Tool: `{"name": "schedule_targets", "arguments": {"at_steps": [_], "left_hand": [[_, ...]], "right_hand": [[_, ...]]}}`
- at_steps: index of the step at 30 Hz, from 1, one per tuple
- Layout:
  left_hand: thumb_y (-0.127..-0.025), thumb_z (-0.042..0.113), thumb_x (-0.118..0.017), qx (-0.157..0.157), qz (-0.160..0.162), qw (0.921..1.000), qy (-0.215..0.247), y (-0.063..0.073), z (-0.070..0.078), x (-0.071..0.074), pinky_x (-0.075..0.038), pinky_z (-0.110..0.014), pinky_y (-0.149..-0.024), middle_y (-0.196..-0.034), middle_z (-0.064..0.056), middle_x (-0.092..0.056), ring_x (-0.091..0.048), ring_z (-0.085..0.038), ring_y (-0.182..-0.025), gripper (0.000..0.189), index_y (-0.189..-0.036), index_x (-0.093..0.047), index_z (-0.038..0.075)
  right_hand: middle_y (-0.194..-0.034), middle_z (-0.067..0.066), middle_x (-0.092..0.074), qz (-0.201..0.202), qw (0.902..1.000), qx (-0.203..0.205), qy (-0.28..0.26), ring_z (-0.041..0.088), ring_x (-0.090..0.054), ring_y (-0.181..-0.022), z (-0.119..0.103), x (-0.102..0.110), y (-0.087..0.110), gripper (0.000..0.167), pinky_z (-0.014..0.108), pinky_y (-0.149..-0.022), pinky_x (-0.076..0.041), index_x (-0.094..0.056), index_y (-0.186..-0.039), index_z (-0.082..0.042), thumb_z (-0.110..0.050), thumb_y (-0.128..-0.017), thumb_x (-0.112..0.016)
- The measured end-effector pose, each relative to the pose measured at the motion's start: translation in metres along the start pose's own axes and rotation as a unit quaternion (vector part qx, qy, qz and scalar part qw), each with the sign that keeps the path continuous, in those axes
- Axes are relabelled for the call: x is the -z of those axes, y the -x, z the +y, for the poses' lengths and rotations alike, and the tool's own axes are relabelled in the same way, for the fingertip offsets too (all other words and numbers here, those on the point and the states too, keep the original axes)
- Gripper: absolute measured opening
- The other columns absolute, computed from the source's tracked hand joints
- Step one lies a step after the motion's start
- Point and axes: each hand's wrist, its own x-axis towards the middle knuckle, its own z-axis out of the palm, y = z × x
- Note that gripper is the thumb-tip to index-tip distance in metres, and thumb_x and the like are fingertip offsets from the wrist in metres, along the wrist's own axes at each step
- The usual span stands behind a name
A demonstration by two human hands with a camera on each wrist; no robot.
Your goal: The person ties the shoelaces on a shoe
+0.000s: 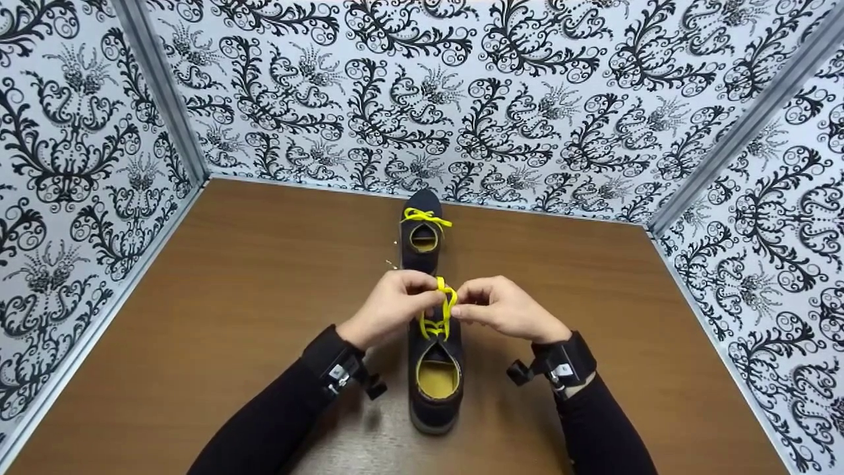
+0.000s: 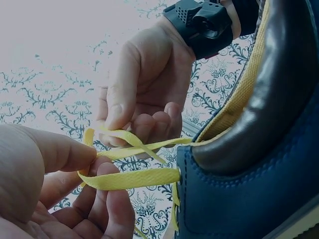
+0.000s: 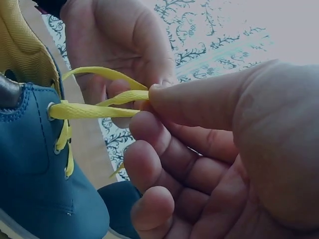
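Observation:
A dark blue shoe (image 1: 422,402) with a yellow lining stands on the table, its toe pointing away from me. Above its tongue my left hand (image 1: 399,303) pinches the yellow shoelace (image 2: 132,180) between thumb and fingers. From the other side my right hand (image 1: 504,307) pinches the lace too, thumb against forefinger in the right wrist view. The lace runs from the top eyelets up to both hands, with a loop standing between them. Where the strands cross is partly hidden by the fingers.
Just beyond stands a second dark shoe (image 1: 412,260), its yellow lace (image 1: 425,216) tied in a bow. Both are on a brown wooden table (image 1: 264,264). Patterned white and black panels (image 1: 409,99) enclose the back and sides.

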Motion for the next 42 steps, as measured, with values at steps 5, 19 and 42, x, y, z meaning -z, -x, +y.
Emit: {"name": "schedule_targets", "arguments": {"at_steps": [5, 19, 42], "left_hand": [[-0.099, 0.005, -0.077, 0.005, -0.010, 0.9998, 0.015, 0.000, 0.000, 0.003, -0.054, -0.026, -0.066, -0.104, -0.010, -0.081, -0.063, -0.017, -0.074, 0.016, -0.112, -0.084, -0.002], [-0.097, 0.005, -0.079, -0.002, -0.017, 0.9999, -0.003, -0.001, -0.003, 0.010, -0.054, -0.027, -0.070, -0.099, -0.007, -0.080, -0.065, -0.022, -0.078, 0.020, -0.115, -0.084, -0.003], [-0.098, -0.003, -0.075, 0.003, -0.032, 0.9966, 0.076, -0.001, -0.006, 0.006, -0.051, -0.023, -0.062, -0.100, -0.012, -0.080, -0.060, -0.013, -0.067, 0.017, -0.112, -0.082, -0.009]], "right_hand": [[-0.091, 0.001, -0.074, -0.007, 1.0000, 0.002, 0.000, 0.014, -0.065, -0.082, 0.002, -0.001, -0.001, 0.011, 0.024, -0.073, -0.052, -0.082, -0.105, -0.013, -0.023, -0.102, -0.084], [-0.093, 0.001, -0.077, -0.057, 0.9977, -0.016, 0.033, 0.017, -0.070, -0.085, 0.011, -0.002, -0.005, 0.022, 0.024, -0.074, -0.055, -0.083, -0.110, -0.008, -0.019, -0.093, -0.091], [-0.098, -0.002, -0.079, -0.038, 0.9992, -0.004, 0.010, 0.012, -0.067, -0.086, 0.018, -0.019, -0.013, 0.015, 0.023, -0.077, -0.054, -0.084, -0.110, -0.011, -0.020, -0.099, -0.086]]}}
